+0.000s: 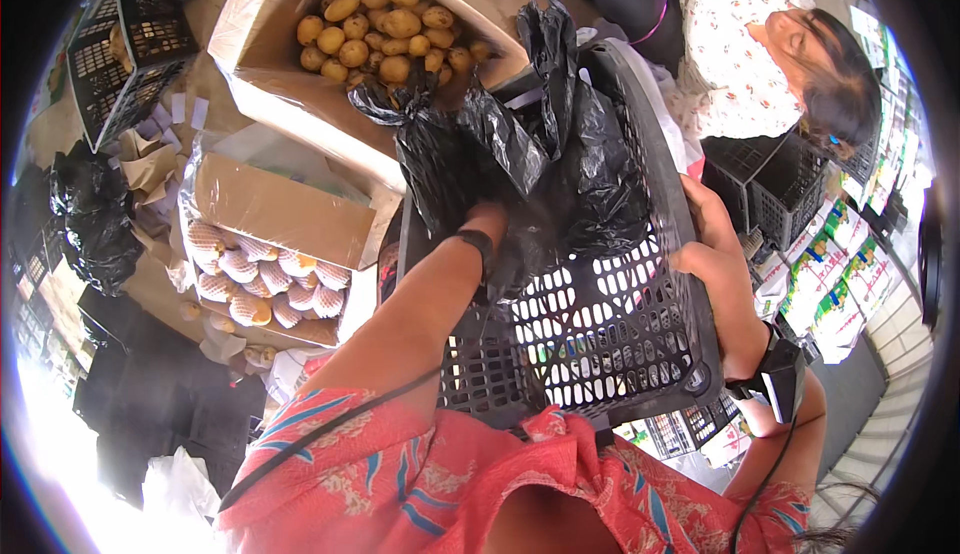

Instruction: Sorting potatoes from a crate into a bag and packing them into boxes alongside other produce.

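A black plastic crate (600, 329) with slotted walls and base is tilted in front of my body. My right hand (712, 246) grips its right rim, fingers on the outside and thumb towards the inside. Several black plastic bags (607, 179), some with knotted tops, fill the far part of the crate. My left hand (489, 220) reaches in among them; its fingers are hidden and blurred, so whether it holds a bag cannot be told. One knotted bag top (412, 103) lies over the edge of the potato box.
Beyond the crate, a plastic-lined cardboard box (262, 96) holds potatoes (397, 25). Fruits in foam nets (251, 276) lie in another carton at left. A person in a patterned top (739, 51) is at upper right, beside black crates (787, 186). More crates (127, 51) stand at upper left.
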A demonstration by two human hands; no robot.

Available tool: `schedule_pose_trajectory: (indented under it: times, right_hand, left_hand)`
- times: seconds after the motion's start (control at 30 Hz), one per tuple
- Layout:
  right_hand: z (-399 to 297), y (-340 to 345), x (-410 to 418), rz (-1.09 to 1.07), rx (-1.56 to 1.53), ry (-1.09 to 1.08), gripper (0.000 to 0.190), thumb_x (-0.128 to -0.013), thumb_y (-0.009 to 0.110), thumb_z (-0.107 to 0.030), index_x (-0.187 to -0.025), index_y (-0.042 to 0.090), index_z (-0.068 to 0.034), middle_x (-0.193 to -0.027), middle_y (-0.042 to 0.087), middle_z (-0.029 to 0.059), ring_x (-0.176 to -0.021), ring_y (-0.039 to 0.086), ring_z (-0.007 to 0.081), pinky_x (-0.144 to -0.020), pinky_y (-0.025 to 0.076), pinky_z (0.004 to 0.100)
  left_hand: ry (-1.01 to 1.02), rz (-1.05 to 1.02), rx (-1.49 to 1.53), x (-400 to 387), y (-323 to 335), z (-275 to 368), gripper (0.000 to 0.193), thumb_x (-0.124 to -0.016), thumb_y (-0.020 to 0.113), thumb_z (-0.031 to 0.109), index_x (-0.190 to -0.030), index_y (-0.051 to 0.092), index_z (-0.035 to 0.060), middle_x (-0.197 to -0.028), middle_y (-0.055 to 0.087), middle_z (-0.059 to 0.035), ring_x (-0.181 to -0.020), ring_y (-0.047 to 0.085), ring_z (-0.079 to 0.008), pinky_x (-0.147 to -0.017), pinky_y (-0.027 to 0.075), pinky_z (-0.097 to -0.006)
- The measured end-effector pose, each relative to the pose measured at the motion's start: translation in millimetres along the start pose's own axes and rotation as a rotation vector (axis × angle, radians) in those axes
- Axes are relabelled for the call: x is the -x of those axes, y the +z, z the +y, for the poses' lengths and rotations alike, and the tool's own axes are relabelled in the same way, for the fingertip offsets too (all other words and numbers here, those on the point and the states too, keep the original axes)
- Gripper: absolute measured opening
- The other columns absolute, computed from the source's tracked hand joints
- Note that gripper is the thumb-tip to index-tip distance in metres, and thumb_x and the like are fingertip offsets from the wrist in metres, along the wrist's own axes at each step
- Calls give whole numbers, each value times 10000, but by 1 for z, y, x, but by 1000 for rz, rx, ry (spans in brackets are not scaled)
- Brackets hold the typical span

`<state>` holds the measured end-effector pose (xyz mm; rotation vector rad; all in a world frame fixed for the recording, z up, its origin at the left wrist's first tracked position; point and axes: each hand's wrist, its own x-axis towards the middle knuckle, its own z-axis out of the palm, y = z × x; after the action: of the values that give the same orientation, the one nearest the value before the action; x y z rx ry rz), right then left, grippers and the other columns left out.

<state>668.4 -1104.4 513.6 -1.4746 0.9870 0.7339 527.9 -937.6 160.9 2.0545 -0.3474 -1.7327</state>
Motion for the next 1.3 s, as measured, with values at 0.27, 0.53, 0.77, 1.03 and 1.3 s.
schedule_pose_trajectory:
  times: [0.27,0.53,0.77,1.03,1.3]
  right_hand:
    - [-6,11,4,-29,8,-1,738,-729,473,-49,-1449,337,30,-1279,542,130,-1047,566,161,-885,490,277]
    - [-7,8,1,-3,-48,25,661,-747,462,34,-1403,387,6,-1217,569,111,-957,617,145,-818,513,269]
    - [0,1,-1,-4,-56,-5,672,-739,473,18,-1405,386,27,-1208,573,117,-952,614,136,-816,508,256]
    - [-1,-2,-2,2,-62,-26,671,-731,461,35,-1398,392,27,-1198,584,122,-962,628,143,-818,519,263]
    - [-4,4,0,-5,-29,-6,692,-734,452,15,-1420,360,24,-1190,585,128,-917,633,141,-793,526,266]
  left_hand:
    - [125,-171,-36,-4,-8,-9,376,-885,609,265,-1187,661,47,-1232,650,-189,-1137,624,-359,-928,512,-411]
    - [174,-169,57,-28,18,-18,356,-887,607,247,-1171,668,42,-1221,658,-184,-1126,629,-361,-918,514,-409]
    - [284,-459,58,16,-64,-13,297,-863,632,225,-1103,699,61,-1134,688,-126,-1045,662,-304,-880,526,-363]
    - [350,-384,1251,93,-221,-63,577,-836,640,182,-1358,494,-15,-1240,621,-145,-1102,627,-233,-948,512,-353]
    - [36,242,1762,55,-124,-16,952,-912,581,597,-1568,74,131,-1467,387,-289,-1354,411,-373,-1098,333,-496]
